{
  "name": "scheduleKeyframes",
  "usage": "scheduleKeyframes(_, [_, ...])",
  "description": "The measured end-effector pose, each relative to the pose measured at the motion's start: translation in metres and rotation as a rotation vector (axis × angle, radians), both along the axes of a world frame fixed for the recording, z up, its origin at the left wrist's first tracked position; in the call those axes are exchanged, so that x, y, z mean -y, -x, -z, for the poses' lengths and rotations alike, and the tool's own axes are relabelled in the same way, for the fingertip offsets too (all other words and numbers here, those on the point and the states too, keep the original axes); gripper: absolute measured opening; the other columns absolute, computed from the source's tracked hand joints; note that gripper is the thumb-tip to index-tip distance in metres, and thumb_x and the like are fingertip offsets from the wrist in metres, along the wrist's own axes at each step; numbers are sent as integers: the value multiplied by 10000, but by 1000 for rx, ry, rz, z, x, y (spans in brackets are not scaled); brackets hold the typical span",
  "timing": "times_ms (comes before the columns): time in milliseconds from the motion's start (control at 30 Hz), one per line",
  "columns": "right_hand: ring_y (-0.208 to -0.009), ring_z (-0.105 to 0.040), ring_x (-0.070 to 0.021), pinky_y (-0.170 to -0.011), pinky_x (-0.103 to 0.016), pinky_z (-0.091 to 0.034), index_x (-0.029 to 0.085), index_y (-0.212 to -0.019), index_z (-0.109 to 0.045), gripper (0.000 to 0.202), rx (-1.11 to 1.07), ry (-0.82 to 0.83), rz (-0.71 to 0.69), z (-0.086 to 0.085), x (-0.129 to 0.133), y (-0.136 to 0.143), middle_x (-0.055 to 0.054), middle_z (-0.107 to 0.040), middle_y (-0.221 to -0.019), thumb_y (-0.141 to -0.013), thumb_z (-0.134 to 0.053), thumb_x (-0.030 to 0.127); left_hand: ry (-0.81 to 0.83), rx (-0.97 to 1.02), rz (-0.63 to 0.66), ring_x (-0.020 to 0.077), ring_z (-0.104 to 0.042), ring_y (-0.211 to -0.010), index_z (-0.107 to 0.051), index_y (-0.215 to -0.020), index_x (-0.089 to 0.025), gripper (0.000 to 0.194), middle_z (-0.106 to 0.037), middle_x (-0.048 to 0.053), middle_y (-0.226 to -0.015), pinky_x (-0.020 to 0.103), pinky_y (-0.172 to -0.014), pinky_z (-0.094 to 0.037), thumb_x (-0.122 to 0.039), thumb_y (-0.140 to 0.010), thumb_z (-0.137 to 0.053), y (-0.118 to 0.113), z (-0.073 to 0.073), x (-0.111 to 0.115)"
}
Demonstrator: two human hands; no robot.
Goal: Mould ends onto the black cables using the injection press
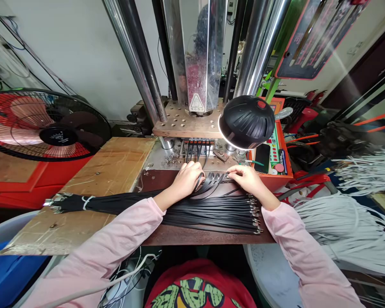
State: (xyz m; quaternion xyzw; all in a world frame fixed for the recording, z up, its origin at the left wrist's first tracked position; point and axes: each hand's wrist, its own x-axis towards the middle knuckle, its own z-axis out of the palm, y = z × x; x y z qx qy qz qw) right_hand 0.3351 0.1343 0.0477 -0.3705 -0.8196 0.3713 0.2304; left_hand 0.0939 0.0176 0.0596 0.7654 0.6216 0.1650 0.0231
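Matt black rubbery cables (208, 209) under both hands, metal-tipped; rusty rough steel bench (192, 236) below; scuffed plywood board (93, 188) leftward; glossy chrome columns (131, 55) beyond.

— Colours at the bench?
— Black flat cables (208, 210) with silver ends lie on a rust-brown plate (192, 235); pale plywood board (93, 188) to the left.
— Clothing?
— Pink sleeves (115, 239); red shirt (200, 286) with a green and yellow print.
— Surroundings?
— Black lamp (247, 121) with a red button, orange control box (277, 158), black fan (45, 124) with red blades, grey-white cables (346, 226).
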Motion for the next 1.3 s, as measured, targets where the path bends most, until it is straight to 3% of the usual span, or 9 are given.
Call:
scheduleKeyframes(267, [-898, -696, -209, -887, -351, -507, 203, -852, -750, 140, -26, 17, -58, 3, -6, 0, -44, -760, -938, -797, -625, 235, 46, 11, -28, 242, -506, -952, -677, -897, -165, 214, -629, 84, -986, 375, -819, -363, -271, -962, -502, 0, -3, -1])
scheduleKeyframes(500, [-784, -688, -185, -793, -325, -538, 194, -891, -699, 180, -183, 144, -45, 8, -7, 2, -34, -730, -829, -779, -651, 327, 49, 49, -17, 239, -507, -959, -668, -877, -163, 232, -628, 85, -991, 375, -833, -370, -286, -969, -494, 2, 0, -2])
scheduleKeyframes(1033, [-732, -639, -154, -775, -301, -514, 192, -921, -668, 189, -173, 181, -64, 2, -1, 2, -9, -678, -765, -779, -651, 316, 32, 88, -7, 235, -496, -930, -670, -889, -173, 229, -616, 82, -976, 377, -825, -381, -288, -970, -489, 4, 4, -3])
scheduleKeyframes(1133, [-734, -640, -154, -768, -295, -509, 196, -945, -669, 182, -144, 140, -67, 2, 1, 1, -6, -680, -769, -800, -629, 299, 44, 91, -10, 237, -497, -934, -671, -893, -171, 232, -617, 84, -980, 379, -824, -384, -288, -970, -486, 4, 3, -3])
scheduleKeyframes(1300, [-800, -656, -165, -862, -320, -491, 215, -1006, -683, 186, -44, -81, -77, 5, 5, -2, -11, -707, -832, -866, -569, 256, 31, 84, -9, 238, -502, -949, -674, -915, -175, 230, -616, 82, -986, 376, -830, -379, -282, -972, -479, 2, 3, -2])
